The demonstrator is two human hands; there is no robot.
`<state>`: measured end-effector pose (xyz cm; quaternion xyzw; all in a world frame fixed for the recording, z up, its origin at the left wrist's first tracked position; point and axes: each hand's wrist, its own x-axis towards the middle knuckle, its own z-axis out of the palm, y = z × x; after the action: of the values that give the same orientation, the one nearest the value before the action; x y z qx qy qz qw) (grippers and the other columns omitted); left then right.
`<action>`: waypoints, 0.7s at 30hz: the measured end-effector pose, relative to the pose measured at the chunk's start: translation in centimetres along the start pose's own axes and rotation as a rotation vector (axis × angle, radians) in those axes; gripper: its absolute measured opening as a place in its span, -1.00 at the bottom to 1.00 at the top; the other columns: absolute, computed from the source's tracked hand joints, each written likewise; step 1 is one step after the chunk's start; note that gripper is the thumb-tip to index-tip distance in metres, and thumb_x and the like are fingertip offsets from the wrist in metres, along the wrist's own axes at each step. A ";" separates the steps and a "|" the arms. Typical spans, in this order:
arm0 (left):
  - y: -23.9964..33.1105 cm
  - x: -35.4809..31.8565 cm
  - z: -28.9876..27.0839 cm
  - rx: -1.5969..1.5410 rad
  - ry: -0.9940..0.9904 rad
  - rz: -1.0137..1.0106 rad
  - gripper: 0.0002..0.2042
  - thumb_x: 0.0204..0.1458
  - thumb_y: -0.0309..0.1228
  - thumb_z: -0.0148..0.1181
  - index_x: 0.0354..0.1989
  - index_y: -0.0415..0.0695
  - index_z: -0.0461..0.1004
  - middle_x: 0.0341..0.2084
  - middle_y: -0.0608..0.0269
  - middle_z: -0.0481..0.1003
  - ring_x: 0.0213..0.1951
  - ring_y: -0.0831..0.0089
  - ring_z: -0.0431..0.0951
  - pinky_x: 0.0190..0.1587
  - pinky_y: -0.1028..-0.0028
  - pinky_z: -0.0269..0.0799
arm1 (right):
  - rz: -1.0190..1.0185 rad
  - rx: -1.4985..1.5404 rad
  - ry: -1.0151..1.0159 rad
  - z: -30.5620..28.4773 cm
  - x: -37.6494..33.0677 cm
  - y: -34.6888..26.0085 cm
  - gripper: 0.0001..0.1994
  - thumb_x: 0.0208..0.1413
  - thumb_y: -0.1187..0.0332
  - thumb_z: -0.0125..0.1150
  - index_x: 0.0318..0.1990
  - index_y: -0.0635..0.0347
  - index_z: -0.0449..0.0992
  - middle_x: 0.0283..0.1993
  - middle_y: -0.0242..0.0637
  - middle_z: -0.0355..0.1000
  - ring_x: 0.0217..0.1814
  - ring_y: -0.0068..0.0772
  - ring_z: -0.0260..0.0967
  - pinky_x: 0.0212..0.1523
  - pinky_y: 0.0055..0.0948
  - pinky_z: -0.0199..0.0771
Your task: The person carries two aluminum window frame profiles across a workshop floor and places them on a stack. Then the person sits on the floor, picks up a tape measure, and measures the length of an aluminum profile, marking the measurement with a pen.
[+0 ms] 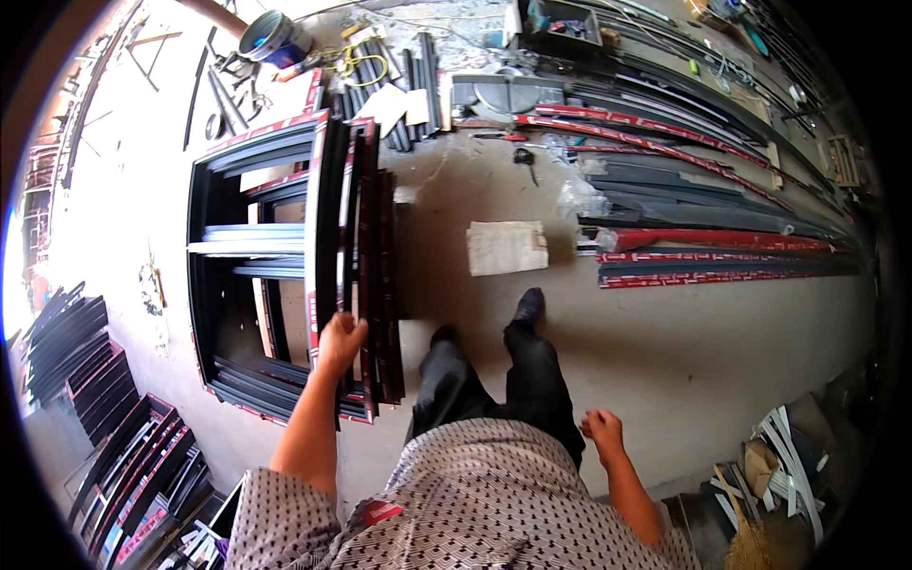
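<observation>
And here's the left hand (340, 347), right at the near end of the stack of dark frames (326, 218), fingers bent inward over the edge; whether it actually has a grip, I cannot tell from up here! The stack lies on the floor (712, 351) to the person's left, red strips running along its sides, pale bars crossing the opening. Over to the right hand (604, 435): well apart from the frames, hanging beside the hip, fingers loosely curled and partly open, nothing showing in it. Between the frames and the long bars (722, 256) on the right, a pale sheet (508, 249) lies flat, just ahead of the shoes (530, 304). Up top, a bucket (275, 40) at the left, a yellow cord (370, 71) looping beside dark offcuts (418, 81); down in the lower right corner, a straw broom (748, 546).
</observation>
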<state>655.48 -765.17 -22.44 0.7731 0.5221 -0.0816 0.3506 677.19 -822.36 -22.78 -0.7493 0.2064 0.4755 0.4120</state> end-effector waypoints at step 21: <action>21.3 9.7 1.4 0.270 -0.497 -0.097 -0.26 0.11 0.10 0.28 0.27 -0.28 0.39 0.16 -0.25 0.45 0.20 -0.09 0.49 0.26 0.14 0.43 | -0.110 -0.700 -0.148 7.0 12.9 -24.2 -0.61 0.17 0.07 0.21 -0.03 0.16 0.67 -0.06 -0.04 0.64 0.01 -0.06 0.61 0.06 -0.22 0.55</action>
<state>678.56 -763.22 -18.52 0.7434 0.4409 -0.3539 0.3574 696.36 -801.70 -25.43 -0.8185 -0.0401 0.5474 0.1695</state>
